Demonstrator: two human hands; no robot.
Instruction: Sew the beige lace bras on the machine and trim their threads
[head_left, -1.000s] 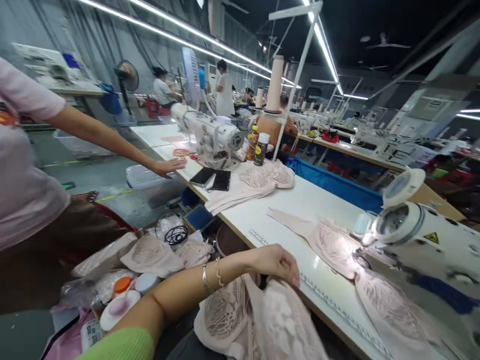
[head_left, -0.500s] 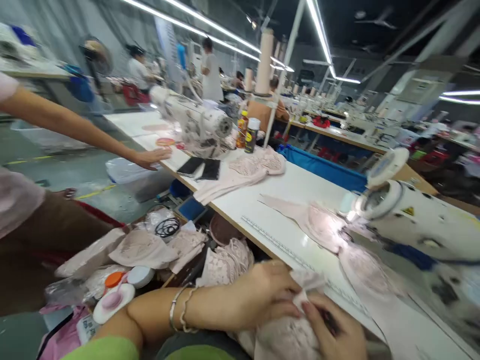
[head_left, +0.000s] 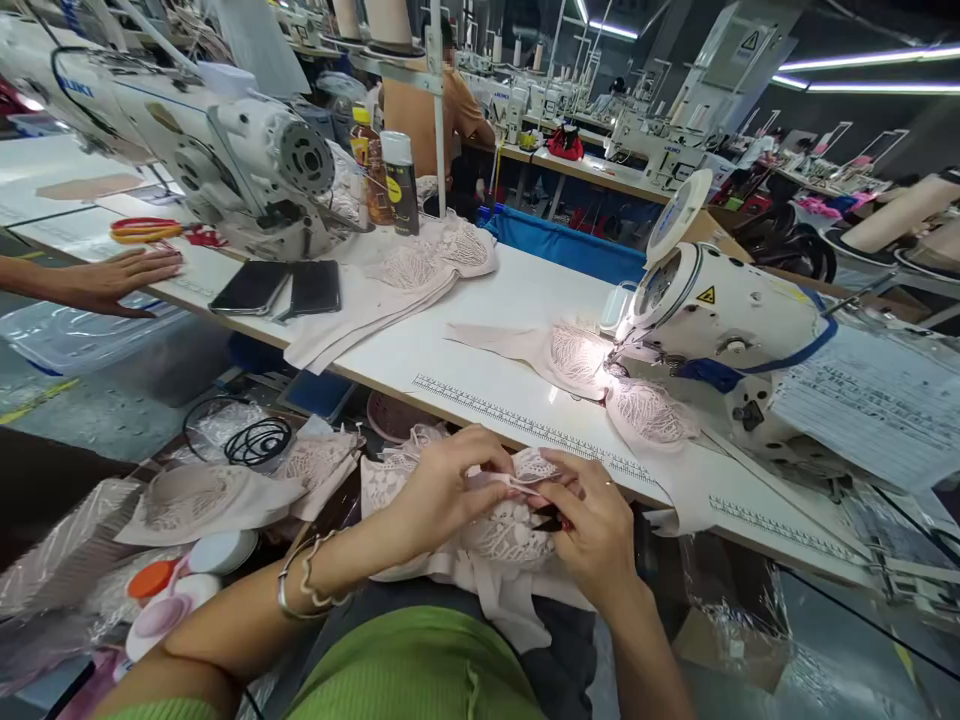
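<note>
A pale pink lace bra [head_left: 514, 535] lies over my lap in front of the table edge. My left hand [head_left: 454, 490] pinches its upper edge between thumb and fingers. Close beside it, my right hand [head_left: 600, 520] grips the same edge, with the dark tips of what look like thread snips [head_left: 551, 523] showing under its fingers. Their handle is hidden in the palm. Another lace bra [head_left: 577, 360] lies on the table, partly under the lit needle area of the sewing machine [head_left: 735, 300].
Printed rulers [head_left: 525, 430] run along the front of the white table [head_left: 375, 350]. More bras [head_left: 435, 260], two black phone-like slabs [head_left: 274, 288], a spray can [head_left: 401, 185] and a second machine [head_left: 195, 140] stand leftward. A co-worker's hand [head_left: 120, 280] rests near orange-handled scissors [head_left: 146, 230]. Bra cups [head_left: 210, 500] fill a box at left.
The view has swung right and down, bringing my hands nearer the middle. Both hands stay on the bra, its edge now raised between them. The co-worker's hand remains at the table's left edge.
</note>
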